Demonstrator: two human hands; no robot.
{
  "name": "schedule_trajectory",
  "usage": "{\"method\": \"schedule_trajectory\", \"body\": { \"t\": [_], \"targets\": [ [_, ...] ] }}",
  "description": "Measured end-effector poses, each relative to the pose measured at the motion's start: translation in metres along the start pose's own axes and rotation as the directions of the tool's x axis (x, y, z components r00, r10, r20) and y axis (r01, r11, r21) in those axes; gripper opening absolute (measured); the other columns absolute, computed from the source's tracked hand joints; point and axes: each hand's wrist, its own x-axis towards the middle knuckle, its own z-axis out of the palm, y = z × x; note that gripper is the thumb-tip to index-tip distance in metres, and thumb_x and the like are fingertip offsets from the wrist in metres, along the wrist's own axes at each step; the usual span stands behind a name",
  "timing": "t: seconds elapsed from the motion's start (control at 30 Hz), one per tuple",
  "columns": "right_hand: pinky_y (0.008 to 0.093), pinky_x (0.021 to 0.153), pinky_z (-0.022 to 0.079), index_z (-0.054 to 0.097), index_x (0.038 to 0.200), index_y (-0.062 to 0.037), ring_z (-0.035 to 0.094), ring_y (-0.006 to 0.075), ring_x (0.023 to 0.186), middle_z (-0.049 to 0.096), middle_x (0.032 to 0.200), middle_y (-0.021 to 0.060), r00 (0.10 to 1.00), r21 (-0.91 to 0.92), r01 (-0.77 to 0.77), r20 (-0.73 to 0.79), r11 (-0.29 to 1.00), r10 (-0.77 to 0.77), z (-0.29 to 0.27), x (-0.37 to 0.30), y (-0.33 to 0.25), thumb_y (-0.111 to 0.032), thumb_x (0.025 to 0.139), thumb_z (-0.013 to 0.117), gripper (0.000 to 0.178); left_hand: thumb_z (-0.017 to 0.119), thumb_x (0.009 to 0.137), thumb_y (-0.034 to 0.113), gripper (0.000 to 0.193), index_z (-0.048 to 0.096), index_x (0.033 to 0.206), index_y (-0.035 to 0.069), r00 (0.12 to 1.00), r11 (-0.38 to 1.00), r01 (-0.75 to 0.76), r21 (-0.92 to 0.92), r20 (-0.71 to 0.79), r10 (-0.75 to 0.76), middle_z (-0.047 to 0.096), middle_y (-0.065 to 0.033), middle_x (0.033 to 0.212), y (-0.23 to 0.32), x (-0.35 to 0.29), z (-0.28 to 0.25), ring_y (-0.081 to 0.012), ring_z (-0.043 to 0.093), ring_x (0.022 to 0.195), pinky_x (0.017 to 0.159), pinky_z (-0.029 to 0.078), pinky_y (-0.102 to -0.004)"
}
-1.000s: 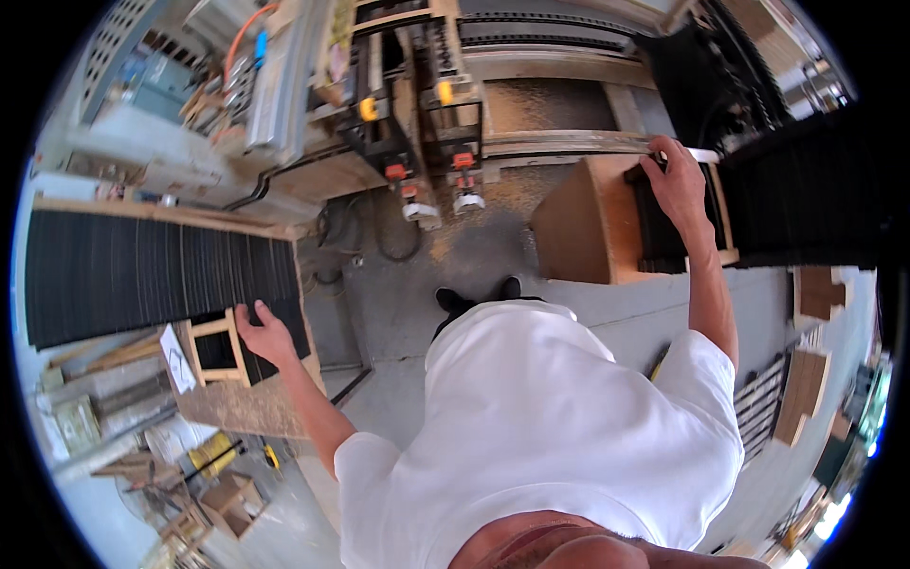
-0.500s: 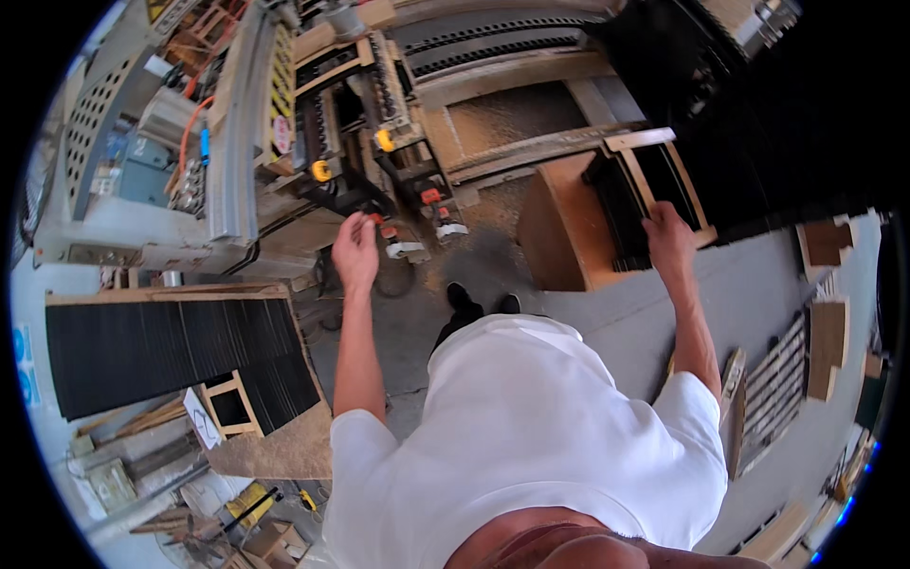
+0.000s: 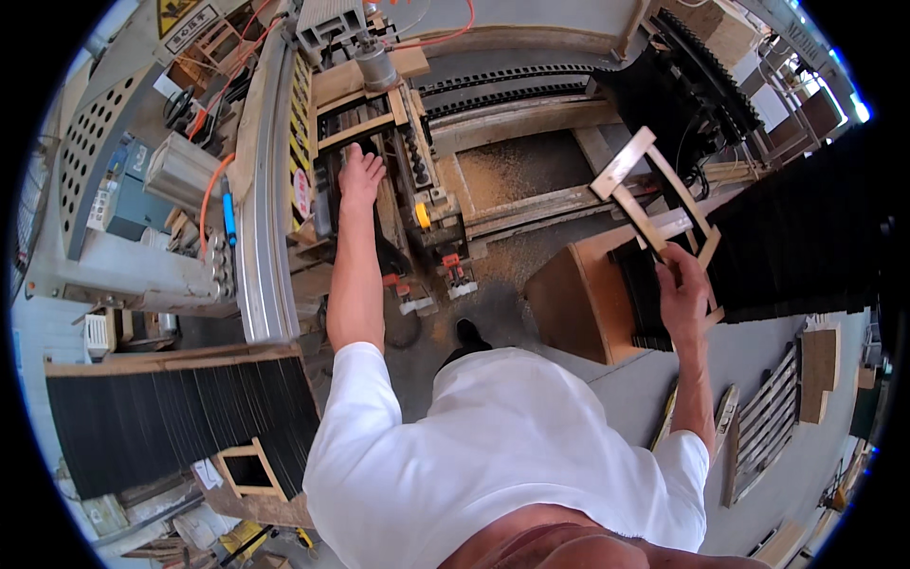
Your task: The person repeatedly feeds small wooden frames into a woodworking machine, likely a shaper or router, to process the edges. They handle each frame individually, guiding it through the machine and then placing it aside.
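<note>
My right hand (image 3: 682,289) is closed around one rail of a small pale wooden frame (image 3: 635,216). The frame is tilted up above a dark stack (image 3: 640,289) on the right, its wide end pointing away from me. My left hand (image 3: 360,177) reaches forward into the machine with its fingers apart. Its fingertips are close to the near rail of another wooden frame (image 3: 358,131), which sits in the machine under a metal cylinder (image 3: 376,68). Whether they touch that rail I cannot tell.
A brown wooden box (image 3: 569,299) stands beside the right stack. At left, a long row of black pieces (image 3: 142,417) lies on a bench, with a wooden frame (image 3: 268,467) on it. Red clamps (image 3: 453,266) jut from the machine's near end. A slatted pallet (image 3: 763,417) lies at right.
My right hand has lifted the wooden frame off the stack and tilted it. My left hand has moved forward from the machine's near end to the frame in it, its fingers spreading.
</note>
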Motion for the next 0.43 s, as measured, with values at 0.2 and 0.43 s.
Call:
{"method": "schedule_trajectory", "body": {
  "t": [0.2,0.43],
  "targets": [
    [0.0386,0.086,0.050,0.065,0.097,-0.0060,0.061,0.0299,0.100,0.068,0.106,0.0091,0.972,-0.015,0.193,0.142,0.981,-0.189,0.074,0.060,-0.045,0.002,0.078,0.067,0.021,0.059,0.097,0.023,0.055,0.035,0.138,-0.005,0.994,0.975,-0.043,-0.216,-0.111,0.019,0.034,-0.0276,0.142,0.009,0.070,0.019,-0.0410,0.047,0.126,0.100,0.050,-0.0551],
    [0.0383,0.085,0.049,0.065,0.096,-0.0081,0.061,0.0275,0.098,0.068,0.104,0.0059,0.784,0.063,0.561,0.280,0.825,-0.554,0.204,0.147,-0.104,-0.007,0.077,0.068,0.019,0.064,0.094,0.018,0.044,0.044,0.126,-0.004,0.992,0.951,-0.022,-0.309,-0.128,-0.019,0.050,-0.0216,0.120,-0.016,0.056,-0.024,-0.0383,0.056,0.110,0.087,0.056,-0.0535]
  ]
}}
